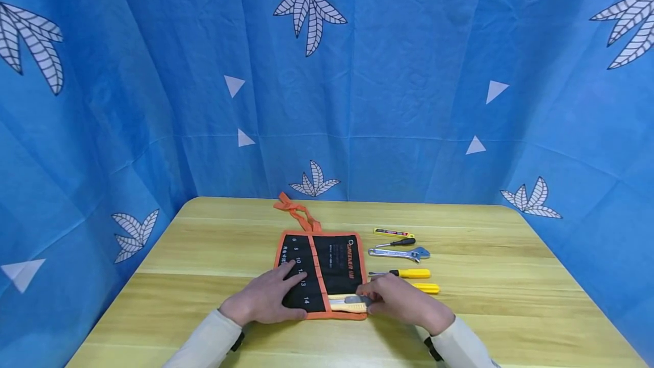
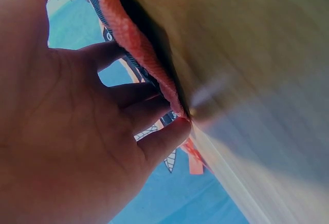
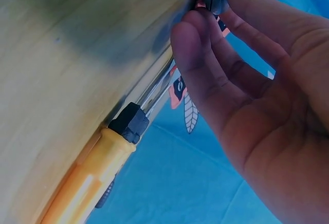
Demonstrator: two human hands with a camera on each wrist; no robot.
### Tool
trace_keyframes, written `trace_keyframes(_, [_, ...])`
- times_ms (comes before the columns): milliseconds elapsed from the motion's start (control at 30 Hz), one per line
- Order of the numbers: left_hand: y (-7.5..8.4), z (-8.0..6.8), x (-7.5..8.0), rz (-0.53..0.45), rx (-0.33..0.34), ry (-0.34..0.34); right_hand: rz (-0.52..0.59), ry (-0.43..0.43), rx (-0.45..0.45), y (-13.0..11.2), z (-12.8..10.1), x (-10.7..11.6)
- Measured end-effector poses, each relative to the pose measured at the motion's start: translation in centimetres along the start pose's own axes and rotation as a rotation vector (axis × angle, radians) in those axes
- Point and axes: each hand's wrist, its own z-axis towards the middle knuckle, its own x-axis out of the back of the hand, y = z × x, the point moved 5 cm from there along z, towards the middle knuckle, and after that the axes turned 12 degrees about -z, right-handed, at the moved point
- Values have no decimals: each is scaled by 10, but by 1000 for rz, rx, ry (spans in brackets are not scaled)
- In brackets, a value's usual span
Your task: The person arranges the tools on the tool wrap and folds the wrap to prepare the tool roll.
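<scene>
The yellow utility knife (image 1: 349,302) lies across the near edge of the black tool roll (image 1: 322,271) with orange trim, which is spread flat at the middle of the wooden surface (image 1: 204,254); the right hand (image 1: 403,301) pinches the knife's right end with curled fingers (image 3: 205,54). The left hand (image 1: 265,299) rests on the roll's left half, its fingers (image 2: 154,142) straight and holding nothing. Just right of the roll lie 2 yellow-handled screwdrivers (image 1: 409,273), an adjustable wrench (image 1: 401,253), a black-handled screwdriver (image 1: 398,242) and a small yellow cutter (image 1: 393,233).
</scene>
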Motion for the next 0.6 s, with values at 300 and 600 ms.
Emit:
trace_keyframes(300, [1,0,0,-3,-11,2,28,-9,-28,-1,3,-5])
trace_keyframes(600, [1,-1,0,3,-6,5,-14,-9,-34,-5,5,-6])
